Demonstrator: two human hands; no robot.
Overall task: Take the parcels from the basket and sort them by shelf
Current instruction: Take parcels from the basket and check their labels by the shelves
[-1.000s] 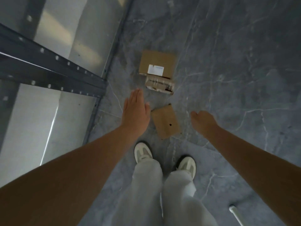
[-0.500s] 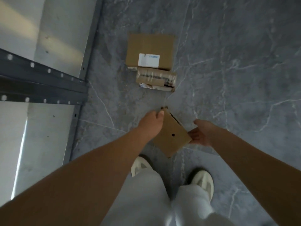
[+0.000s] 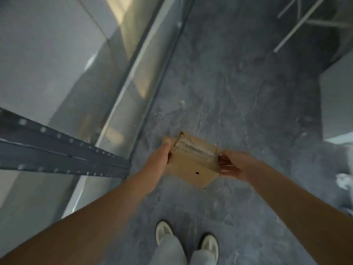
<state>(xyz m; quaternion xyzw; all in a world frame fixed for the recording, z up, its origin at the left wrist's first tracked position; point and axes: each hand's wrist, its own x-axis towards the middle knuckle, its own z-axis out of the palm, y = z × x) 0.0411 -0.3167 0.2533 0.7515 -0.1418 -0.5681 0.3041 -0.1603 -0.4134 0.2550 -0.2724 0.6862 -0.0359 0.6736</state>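
White shoes (image 3: 164, 233) stand on the grey marbled floor (image 3: 238, 92). Above them, the left hand (image 3: 158, 163) and right hand (image 3: 232, 166) grip opposite ends of a small cardboard parcel (image 3: 193, 165), both hands holding it in the air just right of the metal shelf rack (image 3: 57, 150).

A grey, white-veined stone floor (image 3: 238, 88) runs beside a steel shelf rack (image 3: 57, 152), its dark perforated beam crossing pale panels (image 3: 38, 54). Warm light (image 3: 131, 25) falls on the upper panel; thin white bars (image 3: 303, 20) cross the far corner.
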